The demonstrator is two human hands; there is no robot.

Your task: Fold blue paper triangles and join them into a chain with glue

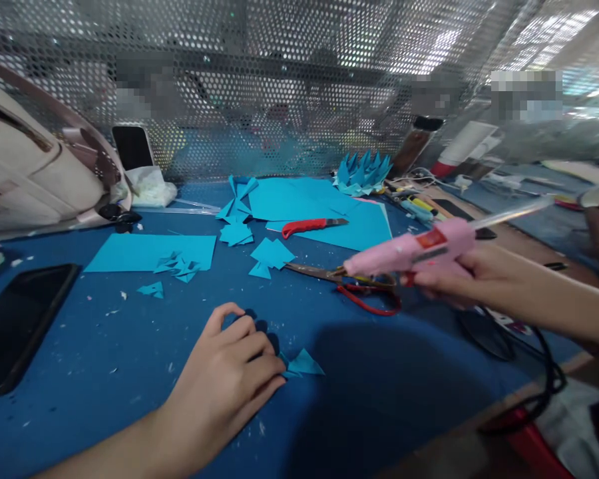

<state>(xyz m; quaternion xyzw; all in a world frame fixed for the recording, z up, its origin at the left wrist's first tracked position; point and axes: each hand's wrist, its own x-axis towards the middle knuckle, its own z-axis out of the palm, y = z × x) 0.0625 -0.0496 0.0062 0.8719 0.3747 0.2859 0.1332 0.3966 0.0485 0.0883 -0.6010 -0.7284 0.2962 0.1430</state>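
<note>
right hand (446, 283) gripping glue gun (409, 249) — left hand (229, 372) pinning paper piece (302, 364)

Pink glue gun (409, 251) above blue table (130, 346)

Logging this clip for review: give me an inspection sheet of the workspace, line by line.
Surface: blue table, speckled with paper scraps.
Job's things: small folded blue paper piece; pink glue gun.
Clutter: scissors, red-handled knife, blue paper sheets, finished paper flower, phone, bag.
Grippers: left hand presses the paper piece; right hand grips the glue gun.
Cables: black cord over the table edge.
Surroundings: perforated metal screen.
</note>
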